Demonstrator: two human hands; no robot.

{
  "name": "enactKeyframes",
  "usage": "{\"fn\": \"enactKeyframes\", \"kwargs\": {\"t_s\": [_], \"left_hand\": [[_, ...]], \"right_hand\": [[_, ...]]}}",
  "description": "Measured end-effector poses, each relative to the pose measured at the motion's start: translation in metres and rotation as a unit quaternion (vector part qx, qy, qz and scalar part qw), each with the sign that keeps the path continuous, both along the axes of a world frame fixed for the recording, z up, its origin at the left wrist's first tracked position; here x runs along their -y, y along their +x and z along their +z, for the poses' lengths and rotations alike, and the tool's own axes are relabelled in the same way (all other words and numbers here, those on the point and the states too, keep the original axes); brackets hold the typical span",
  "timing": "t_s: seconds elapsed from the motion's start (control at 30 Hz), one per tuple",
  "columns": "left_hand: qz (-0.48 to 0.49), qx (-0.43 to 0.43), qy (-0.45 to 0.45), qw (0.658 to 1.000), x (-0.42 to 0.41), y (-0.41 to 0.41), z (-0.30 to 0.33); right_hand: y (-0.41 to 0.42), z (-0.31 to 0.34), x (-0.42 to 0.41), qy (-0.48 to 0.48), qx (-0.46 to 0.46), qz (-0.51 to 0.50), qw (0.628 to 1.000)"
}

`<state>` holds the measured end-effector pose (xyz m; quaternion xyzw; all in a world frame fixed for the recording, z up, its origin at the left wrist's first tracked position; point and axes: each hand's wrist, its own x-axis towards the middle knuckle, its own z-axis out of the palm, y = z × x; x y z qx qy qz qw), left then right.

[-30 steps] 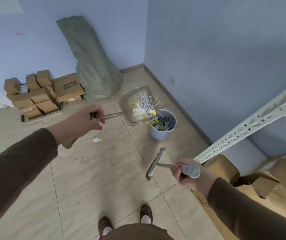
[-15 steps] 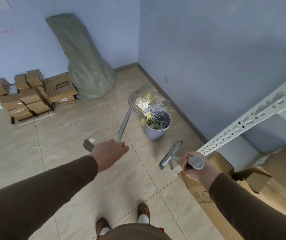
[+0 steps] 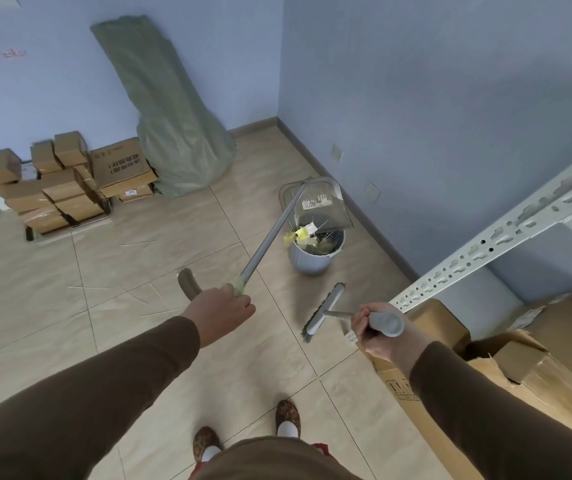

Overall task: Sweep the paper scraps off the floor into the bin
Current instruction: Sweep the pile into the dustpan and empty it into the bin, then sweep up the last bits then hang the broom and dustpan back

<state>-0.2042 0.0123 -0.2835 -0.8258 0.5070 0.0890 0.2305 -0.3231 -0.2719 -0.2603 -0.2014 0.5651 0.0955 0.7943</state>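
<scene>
My left hand grips the long grey handle of a clear dustpan. The pan is tipped steeply over a small grey bin near the right wall. Yellow and white paper scraps hang at the pan's mouth and lie in the bin. My right hand holds the handle of a grey broom, whose head rests near the floor in front of the bin. Thin white strips lie on the tiles to the left.
A green sack leans in the far corner. Stacked cardboard boxes sit along the left wall. Large open cartons and a white metal rack rail crowd the right side. My feet stand on beige tiles.
My left hand swung back toward me and lifted the handle, tipping the dustpan from level to steep over the bin. Scraps slid into the bin. The broom stayed roughly in place.
</scene>
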Motion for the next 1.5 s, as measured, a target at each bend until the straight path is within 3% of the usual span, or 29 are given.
{"fn": "enactKeyframes", "kwargs": {"t_s": [0.33,0.6,0.9,1.13,1.3,1.5], "left_hand": [[0.033,0.022,-0.024,0.999,-0.024,0.006,0.015],[0.124,0.024,-0.129,0.984,-0.051,0.008,0.010],[0.282,0.003,-0.223,0.933,-0.084,0.015,0.021],[0.463,-0.085,-0.305,0.828,-0.139,0.022,0.024],[0.580,-0.160,-0.369,0.708,-0.190,0.028,0.017],[0.660,-0.228,-0.383,0.605,-0.274,0.037,0.020]], "right_hand": [[0.006,-0.008,-0.004,-0.036,-0.002,0.009,0.999],[0.010,-0.018,-0.008,-0.079,-0.003,0.031,0.996],[0.029,-0.043,-0.031,-0.177,-0.047,0.182,0.966],[0.067,-0.068,-0.107,-0.175,-0.082,0.311,0.930],[0.085,-0.074,-0.205,-0.160,-0.072,0.420,0.890],[0.108,-0.097,-0.280,-0.106,-0.033,0.423,0.899]]}}
